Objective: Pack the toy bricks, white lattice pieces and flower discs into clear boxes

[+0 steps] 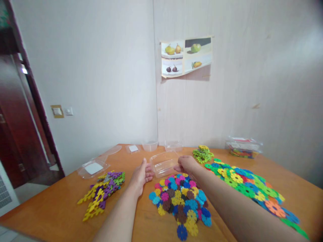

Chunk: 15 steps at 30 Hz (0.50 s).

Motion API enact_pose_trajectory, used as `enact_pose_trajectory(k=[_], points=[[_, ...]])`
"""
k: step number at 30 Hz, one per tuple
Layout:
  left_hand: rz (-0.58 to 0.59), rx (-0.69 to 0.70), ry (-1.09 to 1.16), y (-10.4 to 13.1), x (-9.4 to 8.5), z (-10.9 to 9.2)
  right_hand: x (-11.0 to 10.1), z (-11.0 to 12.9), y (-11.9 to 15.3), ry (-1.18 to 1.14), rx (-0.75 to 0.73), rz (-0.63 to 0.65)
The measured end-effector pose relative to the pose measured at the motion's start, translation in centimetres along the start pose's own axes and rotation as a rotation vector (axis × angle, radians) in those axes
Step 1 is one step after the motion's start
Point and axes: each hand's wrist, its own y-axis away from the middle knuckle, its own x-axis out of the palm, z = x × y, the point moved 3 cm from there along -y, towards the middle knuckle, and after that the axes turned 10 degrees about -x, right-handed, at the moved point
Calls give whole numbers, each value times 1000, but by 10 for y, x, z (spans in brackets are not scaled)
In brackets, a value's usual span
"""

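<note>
A clear plastic box [164, 165] without a lid stands on the table between my two hands, behind a pile of small flower-shaped disc pieces [180, 201] in blue, brown, yellow and pink. My left hand [141, 177] is beside the box's left wall, fingers stretched out and thumb up, holding nothing. At the right end of the box, my right hand [187, 165] has its fingers curled against the rim. Its fingertips are partly hidden by the hand.
Yellow, purple and green interlocking pieces [103, 191] lie left. Larger colourful discs [242, 181] spread right, near a green-yellow stack [202, 154]. Clear lids [93, 167], a round tub [149, 145], another clear box [173, 145] and a filled box [244, 148] stand farther back, before the wall.
</note>
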Motion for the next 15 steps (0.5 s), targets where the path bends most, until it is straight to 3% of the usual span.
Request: enact_pose_trajectory(k=[7,12,15], points=[[-163,47,-1,-2,-9,-2,14,-3,2,-25,48,-3],[-264,141,-105,2,-12,-6,-8,4,19,91,-37,-37],[-372,288,-183,5,-16,-13,-30,9,40,355,-184,5]])
